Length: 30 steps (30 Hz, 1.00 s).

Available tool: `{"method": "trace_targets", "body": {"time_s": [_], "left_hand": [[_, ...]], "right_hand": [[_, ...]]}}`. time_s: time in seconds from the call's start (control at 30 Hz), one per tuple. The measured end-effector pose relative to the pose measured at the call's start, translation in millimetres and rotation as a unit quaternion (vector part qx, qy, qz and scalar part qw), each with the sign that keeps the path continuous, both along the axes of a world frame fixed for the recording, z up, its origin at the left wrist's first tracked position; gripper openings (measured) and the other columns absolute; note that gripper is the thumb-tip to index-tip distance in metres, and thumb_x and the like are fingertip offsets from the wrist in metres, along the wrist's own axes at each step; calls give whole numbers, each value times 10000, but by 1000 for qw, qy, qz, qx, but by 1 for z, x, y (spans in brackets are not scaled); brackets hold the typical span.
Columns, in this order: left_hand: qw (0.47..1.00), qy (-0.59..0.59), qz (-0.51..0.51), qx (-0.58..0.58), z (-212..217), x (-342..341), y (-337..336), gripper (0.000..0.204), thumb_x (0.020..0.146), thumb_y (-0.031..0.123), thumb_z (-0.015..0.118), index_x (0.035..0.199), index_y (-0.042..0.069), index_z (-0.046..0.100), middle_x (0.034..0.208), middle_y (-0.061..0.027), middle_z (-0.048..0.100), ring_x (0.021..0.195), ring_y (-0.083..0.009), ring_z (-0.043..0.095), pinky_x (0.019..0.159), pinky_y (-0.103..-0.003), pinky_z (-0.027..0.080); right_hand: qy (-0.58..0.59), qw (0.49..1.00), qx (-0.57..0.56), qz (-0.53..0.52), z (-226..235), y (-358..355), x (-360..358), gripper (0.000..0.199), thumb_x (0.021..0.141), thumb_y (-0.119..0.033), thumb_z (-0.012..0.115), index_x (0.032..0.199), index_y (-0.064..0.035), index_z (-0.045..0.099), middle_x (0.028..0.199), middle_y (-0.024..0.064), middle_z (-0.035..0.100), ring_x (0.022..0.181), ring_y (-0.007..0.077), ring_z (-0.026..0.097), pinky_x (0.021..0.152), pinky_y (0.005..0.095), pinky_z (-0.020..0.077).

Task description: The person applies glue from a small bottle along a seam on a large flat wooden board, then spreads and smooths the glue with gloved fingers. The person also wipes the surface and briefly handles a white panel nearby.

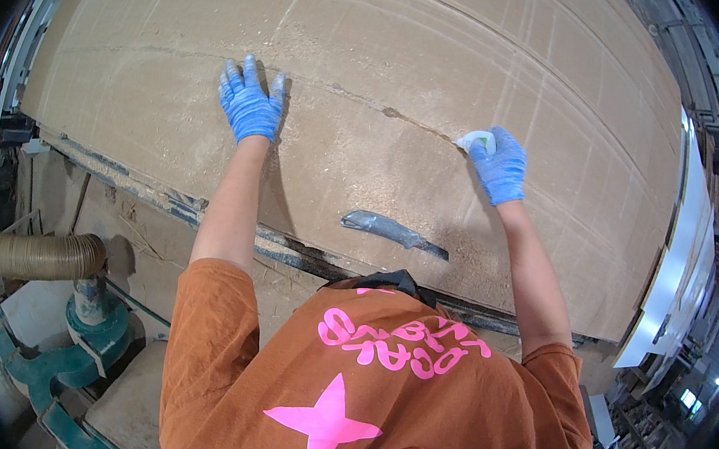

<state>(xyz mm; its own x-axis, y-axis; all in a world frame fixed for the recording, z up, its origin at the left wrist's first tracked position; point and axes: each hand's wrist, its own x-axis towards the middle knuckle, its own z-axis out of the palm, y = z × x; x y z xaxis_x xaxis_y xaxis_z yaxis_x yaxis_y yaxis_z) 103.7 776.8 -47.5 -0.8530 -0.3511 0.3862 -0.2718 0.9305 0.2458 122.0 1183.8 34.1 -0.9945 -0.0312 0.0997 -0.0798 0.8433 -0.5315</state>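
Observation:
My left hand [251,106], in a blue glove, lies flat with its fingers spread on a broad brown board [162,103], just by a thin seam line running across it. My right hand [499,167], gloved the same way, is closed round a small white rounded object [475,138] with a bit of green on it; its exact kind is hard to tell. That object touches the board at the right end of the dark, rough stretch of the seam [389,112]. Between my forearms, near the front edge, lies a grey knife-like tool [394,232].
Sawdust and chips [372,192] are scattered over the board. Below its front edge at the left are a ribbed tan hose [28,254] and green machine pipework [94,332]. A white sheet edge [671,257] runs along the right side.

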Motion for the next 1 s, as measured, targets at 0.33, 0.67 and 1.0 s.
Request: {"method": "trace_targets", "body": {"time_s": [0.33, 0.67, 1.0], "left_hand": [[1000, 7, -4, 5, -6, -1, -3, 733, 844, 541, 594, 1417, 121, 413, 1479, -264, 305, 1346, -454, 303, 1118, -521, 228], [1000, 16, -10, -8, -4, -1, -3, 701, 855, 512, 583, 1404, 106, 425, 1453, -282, 340, 1322, -463, 335, 1108, -517, 252], [1000, 18, -13, -10, -5, -1, -3, 709, 857, 518, 581, 1415, 115, 412, 1468, -274, 316, 1336, -460, 314, 1112, -522, 241]], "right_hand": [[0, 1000, 4, -19, 7, 23, 7, 267, 757, -275, 677, 784, -21, 600, 774, 230, 607, 723, 411, 594, 652, 447, 473], [-3, 999, 20, -51, 6, 49, 16, 255, 760, -274, 673, 779, -31, 598, 781, 232, 609, 721, 406, 596, 645, 450, 470], [12, 999, 30, -36, -11, 31, 14, 307, 787, -323, 684, 849, -27, 628, 813, 225, 631, 775, 410, 611, 698, 444, 488]]}}
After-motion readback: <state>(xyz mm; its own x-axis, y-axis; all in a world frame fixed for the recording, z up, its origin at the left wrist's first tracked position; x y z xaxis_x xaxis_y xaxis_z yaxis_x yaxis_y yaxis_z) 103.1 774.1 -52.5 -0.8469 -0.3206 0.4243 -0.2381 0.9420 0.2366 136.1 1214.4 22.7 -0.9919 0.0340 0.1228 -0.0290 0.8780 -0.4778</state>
